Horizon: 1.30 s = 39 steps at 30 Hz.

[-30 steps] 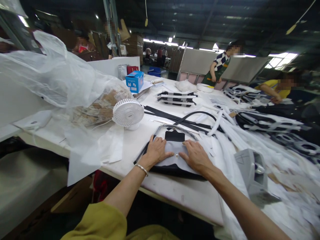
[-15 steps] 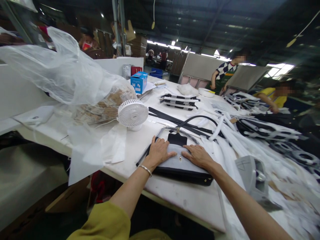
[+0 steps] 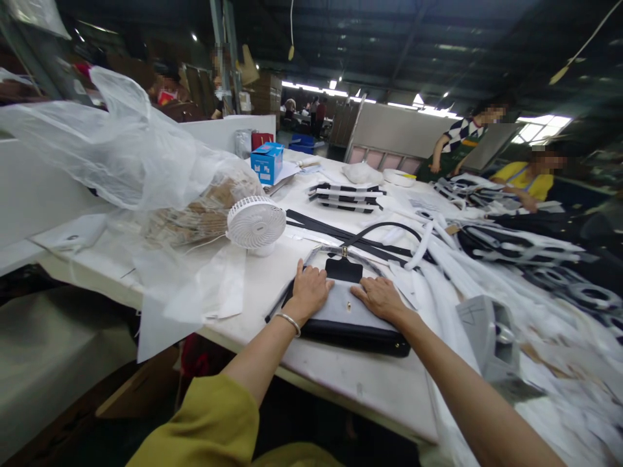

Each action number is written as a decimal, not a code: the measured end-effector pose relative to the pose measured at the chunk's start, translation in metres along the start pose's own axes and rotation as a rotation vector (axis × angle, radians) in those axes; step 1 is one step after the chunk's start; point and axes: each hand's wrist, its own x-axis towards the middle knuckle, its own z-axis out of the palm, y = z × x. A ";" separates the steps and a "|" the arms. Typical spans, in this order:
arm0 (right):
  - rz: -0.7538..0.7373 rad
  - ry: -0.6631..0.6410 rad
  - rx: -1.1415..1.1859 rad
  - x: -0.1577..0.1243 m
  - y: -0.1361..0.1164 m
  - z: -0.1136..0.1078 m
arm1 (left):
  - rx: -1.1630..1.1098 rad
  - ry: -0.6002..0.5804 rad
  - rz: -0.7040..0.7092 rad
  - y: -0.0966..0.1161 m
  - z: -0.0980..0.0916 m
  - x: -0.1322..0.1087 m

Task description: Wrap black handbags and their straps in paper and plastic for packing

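A flat black handbag (image 3: 357, 334) with a grey cloth cover (image 3: 346, 312) on top lies near the front edge of the white table (image 3: 350, 383). My left hand (image 3: 308, 290) lies flat on the left part of the grey cover, fingers stretched out. My right hand (image 3: 380, 296) rests flat on the right part, fingers forward. A small metal stud (image 3: 348, 303) shows between the hands. A black tab with a gold clasp (image 3: 343, 267) lies just beyond my fingers, joined to a black strap (image 3: 384, 227).
A small white fan (image 3: 256, 224) stands left of the bag beside a large clear plastic bag (image 3: 126, 155). White and black straps (image 3: 487, 259) pile on the right. A grey tool (image 3: 491, 337) sits at the right front. A blue box (image 3: 267, 162) is farther back. Two people work at the far right.
Both hands have slid a little forward on the grey cover and drawn closer to the black tab. The bag's black front edge shows more than one second ago.
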 end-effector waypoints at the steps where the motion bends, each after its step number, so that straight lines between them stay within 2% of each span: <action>1: -0.002 -0.001 -0.004 0.000 -0.001 -0.001 | 0.015 -0.011 0.004 0.000 -0.001 0.001; 7: -0.017 0.030 -0.029 -0.006 -0.004 -0.004 | 0.072 -0.038 0.008 0.002 -0.007 0.003; 12: -0.025 0.036 -0.031 -0.006 -0.005 -0.005 | 0.087 0.003 0.023 0.003 -0.008 0.001; 15: -0.023 0.017 -0.019 -0.005 -0.006 -0.006 | 0.039 0.034 0.176 0.005 -0.007 0.003; 18: -0.015 0.010 -0.032 -0.005 -0.007 -0.008 | -0.096 -0.078 0.387 0.004 -0.006 0.006; 20: -0.016 0.011 -0.037 -0.006 -0.008 -0.008 | -0.150 -0.162 0.433 0.003 -0.005 0.008; 26: -0.060 -0.015 -0.080 -0.005 -0.006 -0.010 | -0.169 -0.159 0.351 0.004 -0.002 0.005; 30: -0.157 -0.030 -0.143 -0.003 -0.010 -0.019 | -0.165 -0.123 0.297 0.005 0.002 0.003; 35: -0.316 -0.101 -0.054 0.015 -0.024 -0.030 | -0.155 -0.086 0.284 0.005 0.006 0.001; 39: -0.316 -0.112 0.010 0.025 -0.022 -0.028 | -0.128 -0.046 0.195 0.006 0.006 0.001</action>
